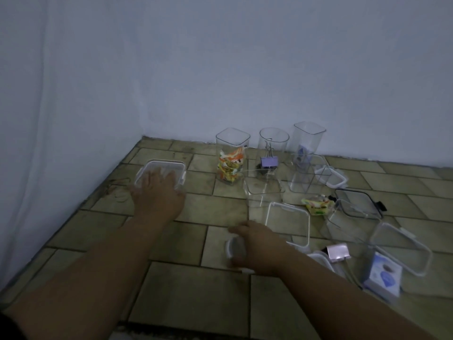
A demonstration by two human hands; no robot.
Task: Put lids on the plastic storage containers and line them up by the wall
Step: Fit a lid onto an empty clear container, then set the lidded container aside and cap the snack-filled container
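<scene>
Two hands: left hand (pixel 157 190) flat on lidded container (pixel 160 174); right hand (pixel 255 246) grips an upright lid (pixel 234 250).

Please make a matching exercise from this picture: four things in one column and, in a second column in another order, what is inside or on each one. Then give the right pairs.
Things
1. square container by the wall
2. round container by the wall
3. lidded container at left
4. small white-rimmed lid

States
A. under the left hand
B. holds a purple binder clip
C. gripped by the right hand
D. holds colourful packets

Pairs: 1-D, 2-B, 3-A, 4-C
</scene>
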